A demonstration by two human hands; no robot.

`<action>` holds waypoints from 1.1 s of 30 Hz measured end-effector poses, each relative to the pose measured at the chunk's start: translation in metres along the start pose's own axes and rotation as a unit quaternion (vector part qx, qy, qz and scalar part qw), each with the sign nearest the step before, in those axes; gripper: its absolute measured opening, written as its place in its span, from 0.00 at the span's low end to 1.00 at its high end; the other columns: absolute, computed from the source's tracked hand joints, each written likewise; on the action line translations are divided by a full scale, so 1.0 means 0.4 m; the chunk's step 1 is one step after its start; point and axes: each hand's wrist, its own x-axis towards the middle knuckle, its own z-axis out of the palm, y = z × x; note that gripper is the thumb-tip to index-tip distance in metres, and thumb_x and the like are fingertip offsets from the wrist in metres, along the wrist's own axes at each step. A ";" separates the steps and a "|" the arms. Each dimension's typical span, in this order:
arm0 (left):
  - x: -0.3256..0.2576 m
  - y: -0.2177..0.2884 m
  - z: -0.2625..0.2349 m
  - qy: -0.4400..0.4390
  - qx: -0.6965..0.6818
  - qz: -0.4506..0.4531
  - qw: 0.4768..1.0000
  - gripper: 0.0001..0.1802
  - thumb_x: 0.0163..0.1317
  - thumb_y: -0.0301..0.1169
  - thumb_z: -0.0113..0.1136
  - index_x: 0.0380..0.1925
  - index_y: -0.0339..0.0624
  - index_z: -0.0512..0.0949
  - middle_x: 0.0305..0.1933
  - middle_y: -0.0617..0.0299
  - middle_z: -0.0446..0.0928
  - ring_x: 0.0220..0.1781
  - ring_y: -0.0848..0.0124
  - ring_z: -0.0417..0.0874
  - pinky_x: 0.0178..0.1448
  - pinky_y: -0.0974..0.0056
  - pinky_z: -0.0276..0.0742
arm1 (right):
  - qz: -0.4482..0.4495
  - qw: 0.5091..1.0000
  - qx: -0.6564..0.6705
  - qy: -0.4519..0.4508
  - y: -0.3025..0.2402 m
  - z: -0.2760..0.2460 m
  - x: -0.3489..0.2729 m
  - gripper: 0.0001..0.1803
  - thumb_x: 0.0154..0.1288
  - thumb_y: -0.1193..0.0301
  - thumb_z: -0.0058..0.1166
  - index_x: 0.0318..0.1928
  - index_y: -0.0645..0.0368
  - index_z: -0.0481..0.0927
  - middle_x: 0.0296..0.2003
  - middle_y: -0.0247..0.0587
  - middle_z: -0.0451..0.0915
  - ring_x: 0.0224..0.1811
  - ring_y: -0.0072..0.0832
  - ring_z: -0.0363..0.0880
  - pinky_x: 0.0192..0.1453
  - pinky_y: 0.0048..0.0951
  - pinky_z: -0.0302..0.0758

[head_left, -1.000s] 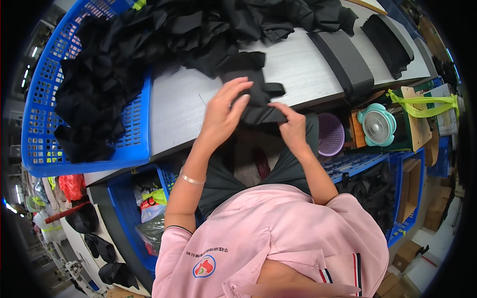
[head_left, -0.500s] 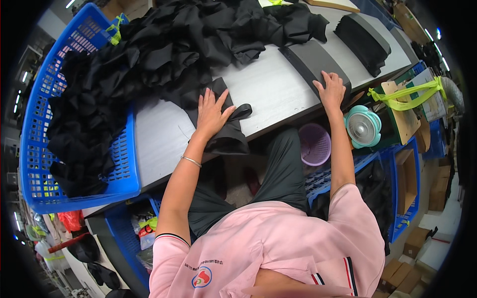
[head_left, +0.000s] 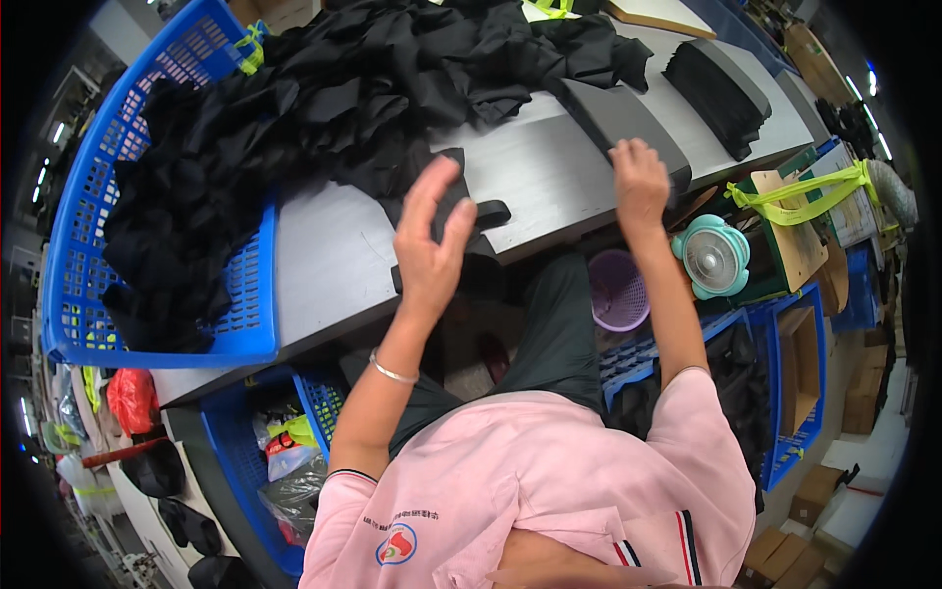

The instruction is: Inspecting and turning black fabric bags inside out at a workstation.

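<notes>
My left hand point(head_left: 430, 240) is raised over the table's near edge with thumb and fingers apart, holding nothing. Beneath and beside it lies a black fabric piece point(head_left: 453, 177) with a short strap loop point(head_left: 497, 213), part of it hanging over the edge. My right hand point(head_left: 643, 187) rests at the near end of a stack of dark grey panels point(head_left: 623, 116). Its fingers are curled together over the stack, and what they grip, if anything, is hidden. A large heap of black fabric point(head_left: 363, 88) spreads across the table beyond my left hand.
A blue crate point(head_left: 162, 348) of black fabric stands at the left. Another dark stack point(head_left: 716, 93) lies farther right on the white table point(head_left: 535, 162). By my right forearm are a turquoise fan point(head_left: 712, 257) and a purple basket point(head_left: 618, 290). Below left sits a blue bin point(head_left: 231, 442).
My left hand has lifted off the black piece and come nearer to me. My right hand has moved slightly left, its spread fingers now curled together at the stack.
</notes>
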 end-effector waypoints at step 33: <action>-0.311 0.048 -0.158 0.008 -0.580 -0.360 0.731 0.29 0.61 0.35 0.67 0.60 0.34 0.71 0.51 0.48 0.81 0.55 0.52 0.83 0.64 0.48 0.78 | 0.239 0.638 0.637 -0.359 -0.399 -0.607 -0.181 0.10 0.66 0.69 0.63 0.35 0.65 0.80 0.23 0.33 0.78 0.21 0.14 0.71 0.26 0.19 0.69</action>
